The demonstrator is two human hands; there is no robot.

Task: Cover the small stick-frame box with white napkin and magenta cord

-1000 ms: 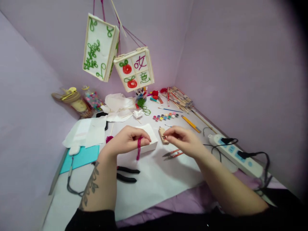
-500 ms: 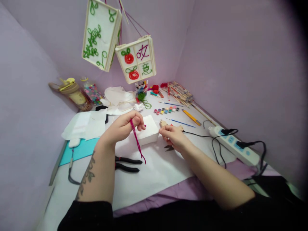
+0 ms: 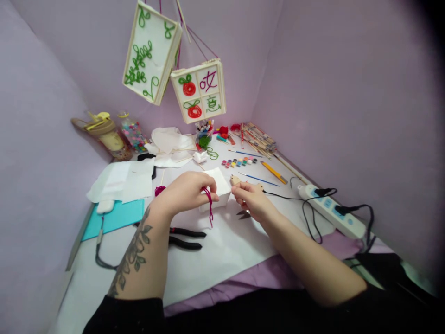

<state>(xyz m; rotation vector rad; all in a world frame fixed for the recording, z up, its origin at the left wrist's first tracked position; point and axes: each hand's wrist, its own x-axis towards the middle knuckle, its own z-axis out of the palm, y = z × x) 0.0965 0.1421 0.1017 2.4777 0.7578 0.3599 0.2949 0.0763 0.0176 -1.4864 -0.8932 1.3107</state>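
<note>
My left hand (image 3: 191,189) is closed with the fingers bent down, and a doubled strand of magenta yarn (image 3: 210,214) hangs from it. It is over the left side of a small white box (image 3: 221,199), partly covering it. Beside the box's right corner, my right hand (image 3: 251,195) is pinched shut; what lies between thumb and finger cannot be made out. Just behind that hand shows a beige object (image 3: 235,179) with a black cord, mostly hidden. Dark pointed blades (image 3: 244,215) stick out below it. A magenta yarn ball (image 3: 160,190) sits behind my left wrist.
Black-handled pliers (image 3: 187,233) lie near my left forearm. To the right are a power strip (image 3: 330,211) with cords, a yellow utility knife (image 3: 274,172), brushes and paint pots (image 3: 239,161). Two decorated lanterns (image 3: 199,90) hang above. A cup (image 3: 113,139) stands back left.
My left hand has turned palm-down and moved slightly right and lower, so the yarn hangs closer to the box's front. The right hand has barely moved. The magenta ball has come into view.
</note>
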